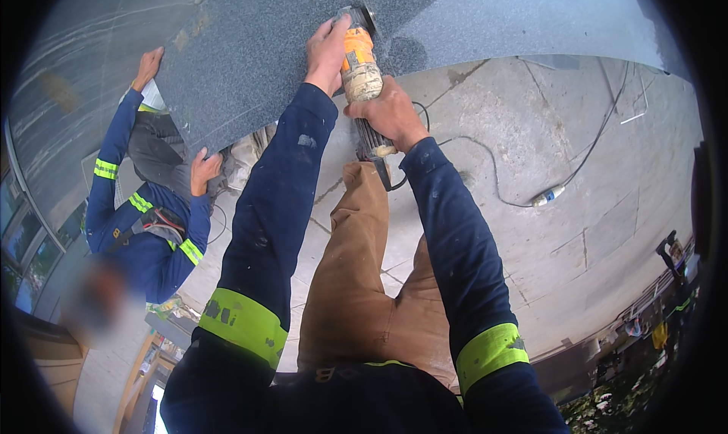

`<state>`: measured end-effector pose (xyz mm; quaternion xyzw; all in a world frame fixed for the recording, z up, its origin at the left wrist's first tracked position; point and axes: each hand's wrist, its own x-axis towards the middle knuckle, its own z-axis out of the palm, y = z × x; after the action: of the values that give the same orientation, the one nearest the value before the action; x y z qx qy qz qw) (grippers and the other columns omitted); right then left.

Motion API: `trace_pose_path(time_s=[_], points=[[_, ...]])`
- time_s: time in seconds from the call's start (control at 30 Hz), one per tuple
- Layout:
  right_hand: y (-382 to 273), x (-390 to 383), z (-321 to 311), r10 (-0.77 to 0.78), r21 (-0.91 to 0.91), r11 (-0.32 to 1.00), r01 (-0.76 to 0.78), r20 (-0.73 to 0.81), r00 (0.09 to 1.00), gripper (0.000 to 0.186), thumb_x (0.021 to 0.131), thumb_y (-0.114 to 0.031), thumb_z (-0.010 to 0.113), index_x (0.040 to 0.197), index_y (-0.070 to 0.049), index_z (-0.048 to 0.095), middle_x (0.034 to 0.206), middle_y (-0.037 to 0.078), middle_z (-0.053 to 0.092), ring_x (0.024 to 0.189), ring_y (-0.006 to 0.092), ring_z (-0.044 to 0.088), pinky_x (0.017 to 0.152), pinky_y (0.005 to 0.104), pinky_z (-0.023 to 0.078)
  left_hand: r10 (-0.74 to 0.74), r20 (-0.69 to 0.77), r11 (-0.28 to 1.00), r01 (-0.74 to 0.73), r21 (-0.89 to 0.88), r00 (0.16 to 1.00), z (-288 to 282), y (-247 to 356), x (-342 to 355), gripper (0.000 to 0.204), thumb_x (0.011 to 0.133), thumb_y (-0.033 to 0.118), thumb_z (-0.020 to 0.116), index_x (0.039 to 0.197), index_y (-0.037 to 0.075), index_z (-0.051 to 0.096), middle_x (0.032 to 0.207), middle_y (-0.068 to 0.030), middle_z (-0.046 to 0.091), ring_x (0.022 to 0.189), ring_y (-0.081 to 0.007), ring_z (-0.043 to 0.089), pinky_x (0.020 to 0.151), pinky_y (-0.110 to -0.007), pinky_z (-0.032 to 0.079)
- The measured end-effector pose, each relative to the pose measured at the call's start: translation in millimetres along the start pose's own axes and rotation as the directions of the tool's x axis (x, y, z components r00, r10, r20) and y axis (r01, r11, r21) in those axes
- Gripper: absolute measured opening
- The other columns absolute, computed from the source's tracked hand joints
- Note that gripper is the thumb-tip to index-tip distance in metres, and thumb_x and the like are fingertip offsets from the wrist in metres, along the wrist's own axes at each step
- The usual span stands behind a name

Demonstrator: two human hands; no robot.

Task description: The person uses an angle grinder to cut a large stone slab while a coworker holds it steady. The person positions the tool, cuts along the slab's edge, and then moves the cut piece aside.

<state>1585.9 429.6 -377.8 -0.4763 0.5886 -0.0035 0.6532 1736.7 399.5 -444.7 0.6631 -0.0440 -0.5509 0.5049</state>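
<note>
My left hand is closed around the front part of an orange, dust-covered angle grinder, near its head. My right hand grips the grinder's rear body lower down, its cord hanging below. The grinder's disc end lies over a grey speckled stone slab at the top of the view; whether it touches the surface I cannot tell. Both my sleeves are dark blue with yellow-green bands, flecked with dust.
At left, a co-worker grips the slab's edge with both hands. Below me is a pale concrete floor with a cable and a connector at right. A glazed frame stands far left; assorted clutter lines the right rim.
</note>
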Motion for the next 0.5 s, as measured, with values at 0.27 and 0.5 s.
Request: trace_pose_path(time_s=[0.27,0.5], points=[[3.7,16.7,1.2,-0.005,0.044,0.999,0.004,0.020,1.000,0.075,0.060,-0.031,0.083,0.114,0.011,0.054,0.106,0.029,0.066,0.099,0.0378,0.066,0.086,0.0392,0.052,0.007,0.005,1.000,-0.007,0.017,1.000,5.8,6.3,8.8,0.060,0.091,0.025,0.067,0.135,-0.008,0.045,0.104,-0.0181,0.064,0.081,-0.0250,0.069,0.065,-0.038,0.058],[-4.6,30.8,-0.9,0.000,0.029,1.000,-0.001,0.029,1.000,0.078,0.059,-0.033,0.083,0.116,0.012,0.053,0.108,0.029,0.066,0.101,0.0377,0.066,0.088,0.0383,0.052,0.030,0.020,0.997,-0.031,0.073,0.999,11.1,17.7,15.8,0.043,0.096,0.027,0.059,0.123,-0.005,0.053,0.095,-0.0153,0.065,0.076,-0.0242,0.068,0.063,-0.039,0.059]])
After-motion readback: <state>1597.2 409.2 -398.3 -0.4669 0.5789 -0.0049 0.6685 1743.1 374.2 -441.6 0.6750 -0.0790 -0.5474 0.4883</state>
